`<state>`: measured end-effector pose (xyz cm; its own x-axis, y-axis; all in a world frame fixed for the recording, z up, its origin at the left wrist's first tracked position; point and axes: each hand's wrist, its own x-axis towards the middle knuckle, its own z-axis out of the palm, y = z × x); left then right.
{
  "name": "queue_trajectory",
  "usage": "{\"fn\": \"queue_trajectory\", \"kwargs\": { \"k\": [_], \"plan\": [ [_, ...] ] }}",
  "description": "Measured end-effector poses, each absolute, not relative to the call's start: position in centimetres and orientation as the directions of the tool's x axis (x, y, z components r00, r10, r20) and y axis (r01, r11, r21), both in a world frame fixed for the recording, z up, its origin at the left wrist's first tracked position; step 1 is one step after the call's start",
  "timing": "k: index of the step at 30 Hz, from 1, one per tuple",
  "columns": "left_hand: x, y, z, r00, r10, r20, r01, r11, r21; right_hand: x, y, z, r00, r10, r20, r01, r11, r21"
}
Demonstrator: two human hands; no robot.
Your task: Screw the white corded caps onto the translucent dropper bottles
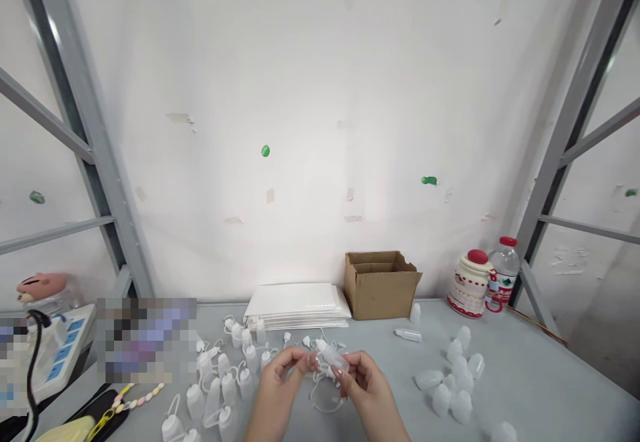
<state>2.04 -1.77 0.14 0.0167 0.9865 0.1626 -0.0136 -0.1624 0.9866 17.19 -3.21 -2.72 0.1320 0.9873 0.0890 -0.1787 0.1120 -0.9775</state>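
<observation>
A small translucent plastic bottle (334, 357) is tilted in front of me, its narrow end pointing up and left. My right hand (369, 383) pinches its lower end between thumb and fingers. Close to the bottle's narrow end, my left hand (284, 379) has thumb and fingertips pressed together; what they hold, if anything, is too small to make out. Several white caps with thin looped straps (327, 407) lie under and behind the hands. To the left stand several white bottles with strapped caps (229, 389). More translucent bottles (461, 379) without visible straps are grouped at the right.
A stack of white padded envelopes (295, 303) and an open cardboard box (383, 294) sit against the wall. At right are a cream jar with a red lid (470, 285) and a drink bottle (506, 265). A power strip (67, 349) and beaded strap (137, 402) lie left.
</observation>
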Motion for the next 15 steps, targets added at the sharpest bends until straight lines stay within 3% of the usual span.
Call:
{"fn": "queue_trajectory", "kwargs": {
  "k": [4, 7, 12, 15],
  "plan": [
    [2.1, -1.1, 0.0, 0.030, 0.999, 0.034, -0.156, -0.029, 0.987, 17.3, -3.0, -2.5, 0.018, 1.000, -0.003, -0.323, 0.003, -0.946],
    [2.3, -0.9, -0.3, 0.093, 0.995, -0.034, -0.221, 0.054, 0.974, 17.1, -3.0, -2.7, -0.049, 0.998, -0.036, -0.326, -0.050, -0.944],
    [2.2, -0.9, -0.6, 0.117, 0.993, -0.020, -0.190, 0.042, 0.981, 16.2, -3.4, -3.7, 0.011, 1.000, 0.017, -0.229, 0.020, -0.973],
    [2.0, -1.1, -0.3, 0.117, 0.993, 0.006, -0.141, 0.011, 0.990, 15.7, -3.4, -4.0, -0.071, 0.997, -0.030, -0.244, -0.046, -0.969]
  ]
}}
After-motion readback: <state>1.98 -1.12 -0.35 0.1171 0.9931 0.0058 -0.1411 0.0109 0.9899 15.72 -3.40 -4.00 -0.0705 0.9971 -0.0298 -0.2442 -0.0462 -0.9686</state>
